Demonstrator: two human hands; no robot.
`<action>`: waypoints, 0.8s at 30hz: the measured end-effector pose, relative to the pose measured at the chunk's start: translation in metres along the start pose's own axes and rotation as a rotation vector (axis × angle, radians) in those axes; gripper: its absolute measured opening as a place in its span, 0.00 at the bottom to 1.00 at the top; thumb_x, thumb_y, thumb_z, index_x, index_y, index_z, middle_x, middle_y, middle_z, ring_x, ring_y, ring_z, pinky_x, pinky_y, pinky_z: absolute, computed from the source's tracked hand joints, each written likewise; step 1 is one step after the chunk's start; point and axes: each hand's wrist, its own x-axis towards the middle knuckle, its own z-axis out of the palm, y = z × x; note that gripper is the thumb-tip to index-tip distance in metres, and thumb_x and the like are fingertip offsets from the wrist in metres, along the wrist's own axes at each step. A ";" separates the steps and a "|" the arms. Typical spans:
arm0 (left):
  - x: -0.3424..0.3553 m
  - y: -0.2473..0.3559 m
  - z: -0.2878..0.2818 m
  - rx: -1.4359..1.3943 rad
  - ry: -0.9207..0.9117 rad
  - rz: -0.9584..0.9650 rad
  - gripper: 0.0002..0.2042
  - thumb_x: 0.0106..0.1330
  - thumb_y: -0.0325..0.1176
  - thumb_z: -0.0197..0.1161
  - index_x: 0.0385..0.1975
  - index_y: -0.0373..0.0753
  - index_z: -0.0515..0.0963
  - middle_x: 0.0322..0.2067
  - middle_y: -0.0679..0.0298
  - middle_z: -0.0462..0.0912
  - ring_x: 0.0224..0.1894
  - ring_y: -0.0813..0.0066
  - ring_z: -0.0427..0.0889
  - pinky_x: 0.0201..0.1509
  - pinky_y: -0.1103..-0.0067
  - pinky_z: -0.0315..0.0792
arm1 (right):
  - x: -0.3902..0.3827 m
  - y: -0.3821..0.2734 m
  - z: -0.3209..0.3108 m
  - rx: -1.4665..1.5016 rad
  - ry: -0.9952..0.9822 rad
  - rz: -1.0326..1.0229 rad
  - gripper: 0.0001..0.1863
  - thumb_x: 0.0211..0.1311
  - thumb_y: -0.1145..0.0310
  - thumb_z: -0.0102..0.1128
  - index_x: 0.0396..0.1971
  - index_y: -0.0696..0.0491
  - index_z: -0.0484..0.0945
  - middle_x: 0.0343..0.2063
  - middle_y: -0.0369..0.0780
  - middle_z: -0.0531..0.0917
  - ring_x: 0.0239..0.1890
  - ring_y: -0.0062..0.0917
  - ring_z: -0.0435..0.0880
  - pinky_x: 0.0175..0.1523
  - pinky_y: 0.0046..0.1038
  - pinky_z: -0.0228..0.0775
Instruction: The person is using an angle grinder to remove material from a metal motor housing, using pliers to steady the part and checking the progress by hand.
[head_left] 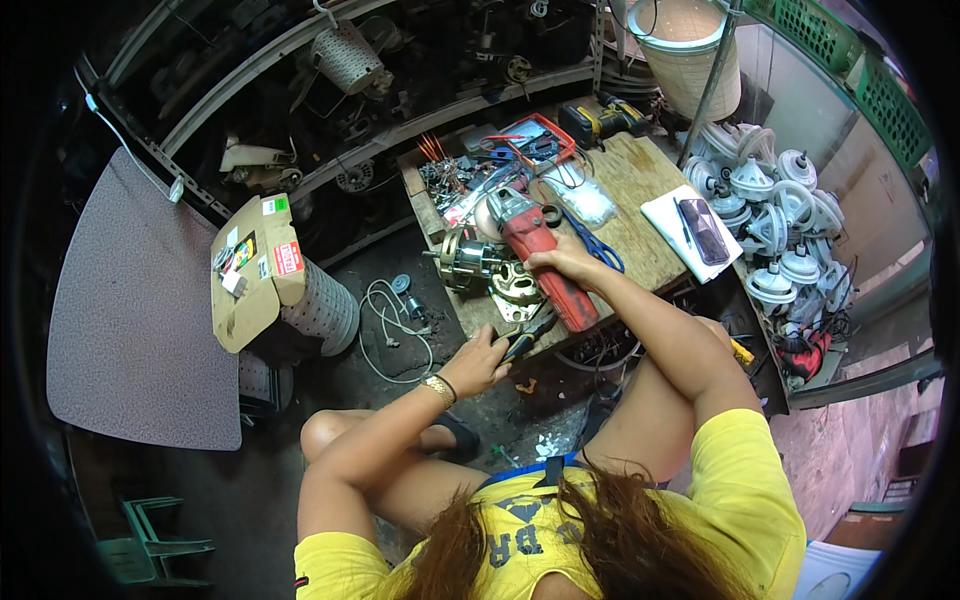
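Observation:
My right hand (568,258) is wrapped round the body of a red angle grinder (526,230), which lies across the front of a low wooden workbench. The grinder's disc end points away from me. Below and to its left, my left hand (480,360) grips dark pliers (525,340) with yellow on the handles, jaws toward the bench edge. Left of the grinder sits an opened electric motor (465,258) with its shaft sideways. A brass-coloured metal end plate (516,286) lies between the motor and the grinder, close to the pliers' jaws.
Behind stand a red tray (548,130) of tools, loose screws (455,185) and a yellow-black cordless drill (603,120). A phone (703,230) lies on white cloth at right, beside piled white fan-like parts (770,190). A white cord (385,340) coils on the floor near a cardboard box (250,300).

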 end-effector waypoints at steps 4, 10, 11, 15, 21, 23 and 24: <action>-0.020 -0.002 -0.024 -0.261 -0.189 -0.074 0.17 0.65 0.39 0.58 0.45 0.33 0.68 0.45 0.45 0.64 0.45 0.49 0.72 0.50 0.64 0.69 | 0.006 0.006 -0.002 0.008 -0.002 0.013 0.32 0.40 0.65 0.72 0.50 0.55 0.72 0.40 0.40 0.80 0.38 0.25 0.79 0.45 0.28 0.73; -0.068 -0.015 -0.062 -0.887 0.124 -0.238 0.20 0.68 0.38 0.54 0.56 0.35 0.65 0.40 0.61 0.68 0.37 0.73 0.74 0.45 0.74 0.71 | 0.010 0.009 -0.017 0.069 0.045 -0.040 0.32 0.40 0.64 0.72 0.49 0.56 0.72 0.38 0.41 0.80 0.37 0.27 0.80 0.43 0.30 0.75; -0.073 -0.009 -0.081 -1.068 0.174 -0.462 0.22 0.68 0.39 0.55 0.58 0.37 0.64 0.37 0.68 0.69 0.37 0.80 0.71 0.43 0.78 0.70 | 0.006 0.004 -0.021 0.088 0.065 -0.046 0.33 0.39 0.63 0.73 0.49 0.56 0.72 0.38 0.42 0.80 0.37 0.28 0.80 0.43 0.32 0.75; -0.057 -0.053 -0.152 -1.068 0.382 -0.531 0.24 0.63 0.38 0.59 0.57 0.35 0.67 0.38 0.72 0.70 0.41 0.83 0.67 0.48 0.84 0.63 | -0.008 -0.016 -0.022 0.139 0.061 -0.006 0.31 0.39 0.65 0.72 0.48 0.56 0.73 0.37 0.41 0.79 0.35 0.26 0.80 0.42 0.30 0.75; -0.018 -0.135 -0.172 -0.779 0.139 -0.626 0.29 0.60 0.39 0.61 0.61 0.34 0.65 0.44 0.67 0.76 0.48 0.81 0.73 0.51 0.83 0.65 | -0.009 -0.015 -0.020 0.096 0.082 -0.069 0.32 0.40 0.64 0.72 0.49 0.56 0.72 0.39 0.42 0.79 0.38 0.26 0.79 0.44 0.29 0.73; -0.017 -0.147 -0.171 -0.844 0.051 -0.616 0.27 0.60 0.38 0.61 0.59 0.35 0.68 0.43 0.68 0.77 0.45 0.82 0.75 0.47 0.83 0.67 | -0.007 -0.017 -0.020 0.068 0.081 -0.093 0.33 0.40 0.64 0.72 0.49 0.57 0.72 0.40 0.42 0.79 0.39 0.27 0.79 0.46 0.29 0.73; -0.013 -0.146 -0.169 -0.833 0.015 -0.572 0.25 0.60 0.38 0.61 0.57 0.35 0.70 0.40 0.69 0.78 0.43 0.83 0.75 0.45 0.84 0.68 | -0.007 -0.016 -0.022 0.057 0.077 -0.093 0.33 0.40 0.64 0.72 0.50 0.57 0.72 0.41 0.42 0.79 0.40 0.27 0.79 0.47 0.29 0.73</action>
